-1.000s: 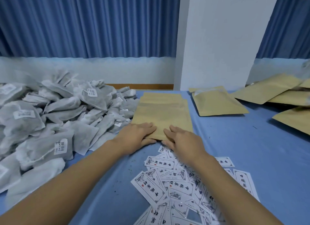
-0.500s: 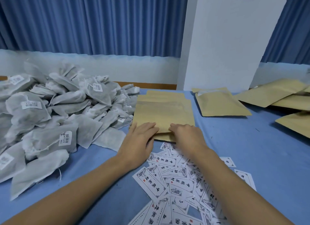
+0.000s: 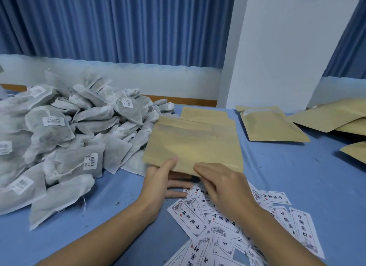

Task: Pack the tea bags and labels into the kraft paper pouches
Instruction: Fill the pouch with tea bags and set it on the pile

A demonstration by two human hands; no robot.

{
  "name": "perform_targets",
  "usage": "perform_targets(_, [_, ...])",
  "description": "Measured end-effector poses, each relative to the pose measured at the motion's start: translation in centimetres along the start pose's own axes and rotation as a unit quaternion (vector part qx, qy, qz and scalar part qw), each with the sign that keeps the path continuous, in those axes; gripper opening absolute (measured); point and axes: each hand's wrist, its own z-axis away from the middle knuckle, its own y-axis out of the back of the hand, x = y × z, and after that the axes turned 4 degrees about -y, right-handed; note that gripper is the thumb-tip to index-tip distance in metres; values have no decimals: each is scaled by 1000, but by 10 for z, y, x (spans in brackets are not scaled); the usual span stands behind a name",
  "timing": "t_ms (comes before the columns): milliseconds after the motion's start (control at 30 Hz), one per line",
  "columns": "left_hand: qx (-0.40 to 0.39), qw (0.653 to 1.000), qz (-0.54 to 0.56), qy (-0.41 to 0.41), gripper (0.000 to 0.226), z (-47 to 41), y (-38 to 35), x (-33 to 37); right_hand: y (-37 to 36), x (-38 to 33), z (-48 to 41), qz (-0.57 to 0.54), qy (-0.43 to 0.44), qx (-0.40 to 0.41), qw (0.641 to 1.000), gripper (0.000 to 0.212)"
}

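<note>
A stack of flat kraft paper pouches [image 3: 208, 119] lies at the table's middle. The top pouch [image 3: 194, 147] is lifted at its near edge. My left hand [image 3: 164, 178] pinches that edge, thumb on top and fingers underneath. My right hand [image 3: 223, 184] holds the near edge beside it, fingers on top of the paper. A big heap of grey tea bags [image 3: 65, 139] with white barcode stickers fills the left side. White printed labels [image 3: 233, 224] lie scattered in front, partly under my right forearm.
A filled kraft pouch [image 3: 271, 127] lies to the right of the stack, and several more pouches [image 3: 336, 117] sit at the far right. A white pillar [image 3: 277, 47] and blue curtains stand behind the blue-covered table [image 3: 287, 170].
Both hands slid back toward me from on top of the stack. The left fingers went under the top pouch, and its near edge rose off the pile.
</note>
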Motion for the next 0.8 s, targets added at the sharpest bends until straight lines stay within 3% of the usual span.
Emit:
perform_targets(200, [45, 998, 36, -3, 23, 0, 1, -5, -2, -9, -4, -89, -34, -80, 992, 50])
perform_targets(333, [-7, 999, -12, -47, 14, -1, 3, -11, -4, -4, -5, -147, -57, -79, 984, 52])
perform_targets(400, [-55, 994, -58, -69, 16, -1, 3, -13, -5, -1, -5, -212, -91, -88, 969, 49])
perform_targets(567, [-60, 989, -111, -79, 19, -2, 0, -17, -5, 3, -9, -404, -160, -153, 888, 30])
perform_targets(700, [-78, 982, -143, -93, 28, -3, 2, -16, -5, 8, -11, -427, -182, -157, 872, 27])
perform_targets(800, [-88, 978, -158, -99, 31, -3, 2, -16, -4, 7, -11, -386, -178, -154, 892, 18])
